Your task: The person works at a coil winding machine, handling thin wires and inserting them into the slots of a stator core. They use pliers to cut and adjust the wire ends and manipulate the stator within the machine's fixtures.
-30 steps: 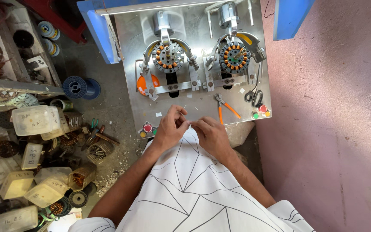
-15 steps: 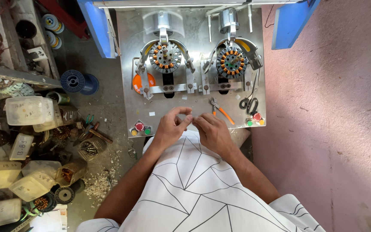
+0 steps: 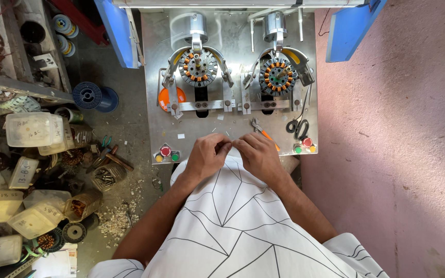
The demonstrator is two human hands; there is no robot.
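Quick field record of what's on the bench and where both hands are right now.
left hand: at the bench's front edge, fingertips meeting the right hand; anything pinched is too small to tell
right hand: beside it, partly over the orange-handled pliers
bench: metal plate, two wound coil rings, left and right
scissors: right side, near the buttons
floor left: blue spool, plastic boxes

Left hand (image 3: pixel 207 156) and right hand (image 3: pixel 257 155) pinched together fingertip to fingertip at front edge of steel machine table (image 3: pixel 153 103), orange-handled pliers (image 3: pixel 261 132) just beyond right hand, two wound stators (image 3: pixel 198 67) (image 3: pixel 278 76) clamped above, black scissors (image 3: pixel 297 126) at right.
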